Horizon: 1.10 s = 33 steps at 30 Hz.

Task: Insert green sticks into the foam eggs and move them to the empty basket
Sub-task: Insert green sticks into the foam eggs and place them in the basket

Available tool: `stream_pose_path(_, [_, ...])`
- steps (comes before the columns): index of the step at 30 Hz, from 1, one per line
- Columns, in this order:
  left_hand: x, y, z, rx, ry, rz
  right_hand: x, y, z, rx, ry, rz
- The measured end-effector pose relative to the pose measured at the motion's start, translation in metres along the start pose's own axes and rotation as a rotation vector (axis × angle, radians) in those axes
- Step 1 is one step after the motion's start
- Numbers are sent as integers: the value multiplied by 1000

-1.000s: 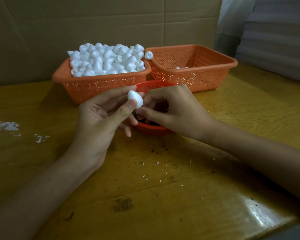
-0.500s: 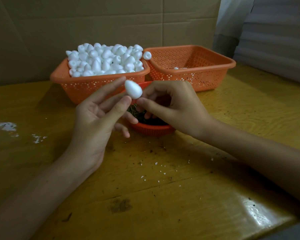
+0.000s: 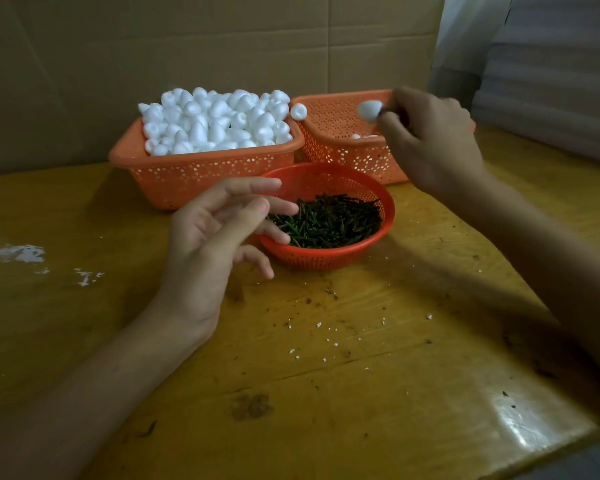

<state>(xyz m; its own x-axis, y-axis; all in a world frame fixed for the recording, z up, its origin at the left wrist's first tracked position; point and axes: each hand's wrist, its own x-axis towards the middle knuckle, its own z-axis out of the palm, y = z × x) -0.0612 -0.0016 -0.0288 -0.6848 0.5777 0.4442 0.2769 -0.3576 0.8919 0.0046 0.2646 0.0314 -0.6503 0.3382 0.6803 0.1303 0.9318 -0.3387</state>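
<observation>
My right hand [image 3: 430, 143] pinches the green stick of a white foam egg [image 3: 369, 110] and holds it above the right orange basket [image 3: 329, 133], which has a few eggs at its bottom. My left hand [image 3: 215, 233] hovers empty with relaxed fingers beside the round red bowl [image 3: 329, 254] of green sticks [image 3: 326, 221]. The left orange basket [image 3: 194, 178] is heaped with white foam eggs [image 3: 215, 119]. One egg [image 3: 298, 111] sits on the rim between the two baskets.
Everything stands on a yellow wooden table [image 3: 326, 375] strewn with white foam crumbs [image 3: 21, 252] and dark specks. A cardboard wall [image 3: 187, 46] closes off the back. The table's edge runs along the lower right.
My right hand has carried the egg by its stick from in front of the bowl up and right over the right basket. My left hand has let go of the egg and stays open.
</observation>
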Motion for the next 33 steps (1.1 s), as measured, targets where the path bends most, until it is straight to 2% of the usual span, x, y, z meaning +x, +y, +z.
stream_pose_path(9, [0, 0, -1, -14, -9, -9, 4, 27, 9, -89, -97, 39])
stream_pose_path(19, [0, 1, 0, -25, -17, -15, 7, 33, 10, 20, -24, 137])
stream_pose_path(33, [0, 2, 1, -31, -20, -23, 7, 40, 20, 22, 32, 73])
